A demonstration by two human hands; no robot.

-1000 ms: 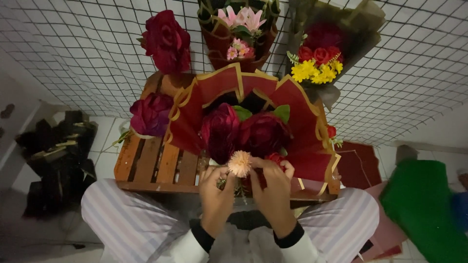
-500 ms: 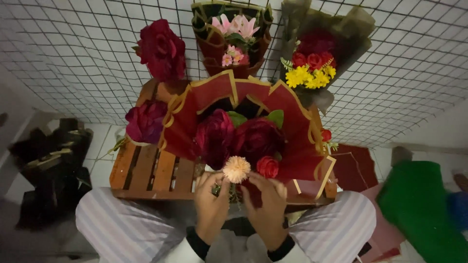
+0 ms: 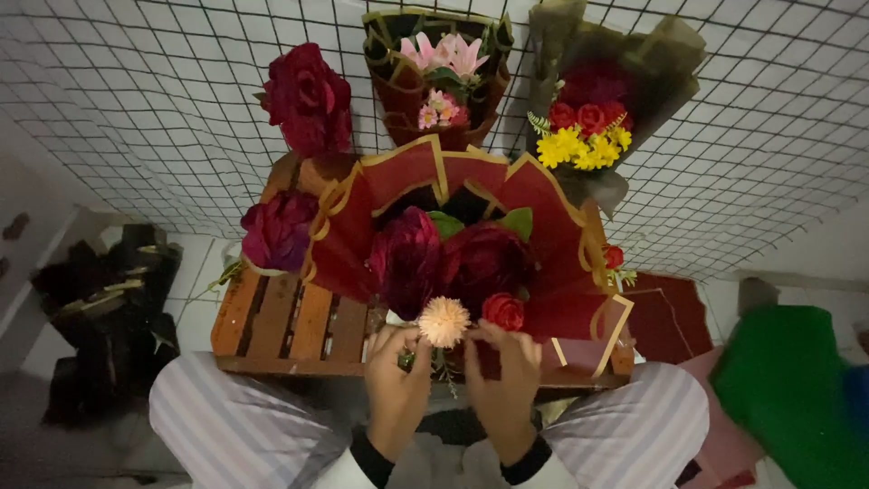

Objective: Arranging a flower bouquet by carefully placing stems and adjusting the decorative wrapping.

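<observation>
Peach pompom flower (image 3: pixel 444 321) pinched between my hands at the bouquet's (image 3: pixel 453 254) front edge.
Left hand (image 3: pixel 398 380) and right hand (image 3: pixel 503 380) close together on its stem, steadying it upright over the crate (image 3: pixel 290 317) worktop.

No packages, labels, signs or screens show, only flower bouquets in paper wraps before a wire grid.

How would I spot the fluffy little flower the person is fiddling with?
Find the big red paper-wrapped bouquet on the wooden crate. At its front edge, just above the left hand and right hand, sits the peach pompom flower. It is pale and spiky, unlike the dark red blooms behind it.
</observation>
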